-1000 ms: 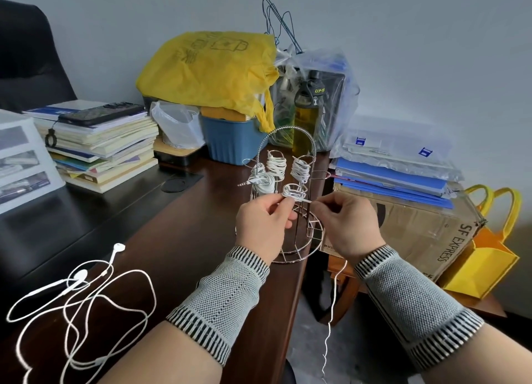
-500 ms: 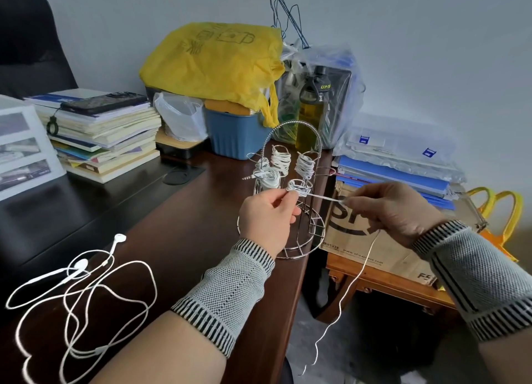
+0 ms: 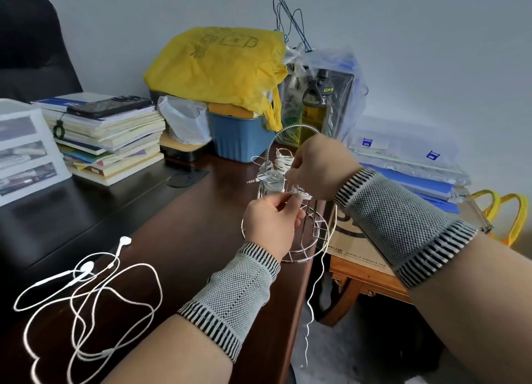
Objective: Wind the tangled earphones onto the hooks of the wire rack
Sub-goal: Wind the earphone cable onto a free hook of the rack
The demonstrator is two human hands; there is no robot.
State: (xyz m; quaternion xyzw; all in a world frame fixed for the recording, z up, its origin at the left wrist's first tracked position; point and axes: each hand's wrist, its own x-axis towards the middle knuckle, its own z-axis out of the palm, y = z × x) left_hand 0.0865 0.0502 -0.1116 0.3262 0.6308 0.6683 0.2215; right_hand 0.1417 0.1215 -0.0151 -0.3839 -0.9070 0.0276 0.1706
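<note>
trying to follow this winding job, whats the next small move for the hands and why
Probably the right hand carries the cord around the hook for one more turn. The left hand pinches the small coil on the wire rack, and a loose tail of cord hangs off the desk edge, so that earphone isn't fully wound. The tangled earphones on the desk wait.

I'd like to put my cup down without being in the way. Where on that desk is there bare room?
Bare wood lies between the loose earphones, the book stack and the wire rack. The back edge is crowded: yellow bag, blue bin, bottle. Both hands, left hand and right hand, work at the rack.
</note>
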